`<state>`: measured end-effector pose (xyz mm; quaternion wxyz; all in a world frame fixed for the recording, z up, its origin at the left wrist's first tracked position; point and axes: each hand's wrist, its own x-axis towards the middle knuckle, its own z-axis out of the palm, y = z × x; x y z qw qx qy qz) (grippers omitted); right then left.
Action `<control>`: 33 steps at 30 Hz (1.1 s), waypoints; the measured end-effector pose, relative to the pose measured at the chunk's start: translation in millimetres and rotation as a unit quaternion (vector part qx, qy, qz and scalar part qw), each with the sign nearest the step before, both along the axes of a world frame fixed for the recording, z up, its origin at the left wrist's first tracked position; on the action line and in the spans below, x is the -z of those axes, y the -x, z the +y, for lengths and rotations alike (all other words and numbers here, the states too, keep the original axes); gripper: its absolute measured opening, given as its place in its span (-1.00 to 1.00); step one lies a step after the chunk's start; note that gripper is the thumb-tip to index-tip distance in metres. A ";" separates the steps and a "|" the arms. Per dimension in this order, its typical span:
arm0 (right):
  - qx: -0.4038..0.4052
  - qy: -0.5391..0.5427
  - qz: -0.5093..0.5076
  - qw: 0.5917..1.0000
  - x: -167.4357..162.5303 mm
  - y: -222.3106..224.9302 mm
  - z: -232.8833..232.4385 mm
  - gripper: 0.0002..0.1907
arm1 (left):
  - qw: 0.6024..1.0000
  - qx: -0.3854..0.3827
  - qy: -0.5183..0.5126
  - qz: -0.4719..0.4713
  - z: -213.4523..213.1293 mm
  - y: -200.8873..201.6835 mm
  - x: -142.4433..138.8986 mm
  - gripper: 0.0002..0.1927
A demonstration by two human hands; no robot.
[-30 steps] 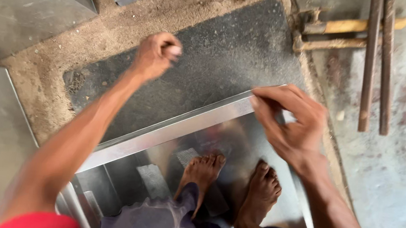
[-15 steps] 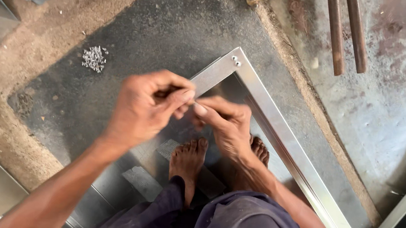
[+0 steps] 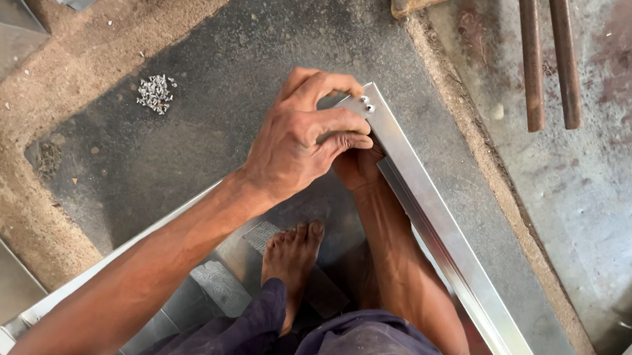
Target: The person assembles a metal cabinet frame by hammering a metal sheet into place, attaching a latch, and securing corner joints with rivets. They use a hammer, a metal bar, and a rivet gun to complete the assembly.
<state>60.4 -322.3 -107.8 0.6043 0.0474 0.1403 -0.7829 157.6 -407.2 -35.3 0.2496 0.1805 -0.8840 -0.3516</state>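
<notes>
1. Head view: the left hand (image 3: 300, 141) lay clenched over the corner of the metal frame (image 3: 435, 227), fingers curled down onto the bright strip just beside its two rivets (image 3: 368, 104).
2. The right hand (image 3: 357, 166) sat under the left hand, pressed against the frame's inner edge; whether it gripped anything could not be told.
3. The frame's corner rested on the dark mat (image 3: 250, 63), one strip running toward the lower right, the other toward the lower left.
4. A small heap of loose rivets (image 3: 156, 93) lay on the mat, well to the left of the frame's corner.
5. A bare foot (image 3: 291, 256) stood inside the frame, below the corner.
6. Two rusty rods (image 3: 547, 61) lay on the concrete, to the upper right of the frame's corner.
</notes>
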 end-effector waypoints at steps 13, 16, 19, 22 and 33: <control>-0.019 0.019 -0.019 0.999 -21.7 1.4 6.5 -0.75 | 0.999 0.016 0.010 -0.046 -4.4 -4.1 -3.9 -0.90; -0.033 0.002 -0.043 0.999 -10.4 0.3 17.5 -0.78 | 0.999 0.020 0.021 -0.033 -4.7 -3.9 -6.4 -0.89; -0.066 -0.013 -0.084 0.994 1.6 -0.1 27.9 -0.81 | 0.995 0.022 0.052 -0.081 -3.4 -3.4 -9.5 -0.89; -0.085 -0.011 -0.102 0.991 18.9 -1.8 37.2 -0.84 | 0.994 0.041 0.055 -0.083 -1.6 -3.5 -10.5 -0.89; 0.020 -0.068 -0.016 0.997 54.2 -3.1 35.0 -0.63 | 0.999 -0.007 0.006 -0.052 1.3 -2.6 -3.9 -0.53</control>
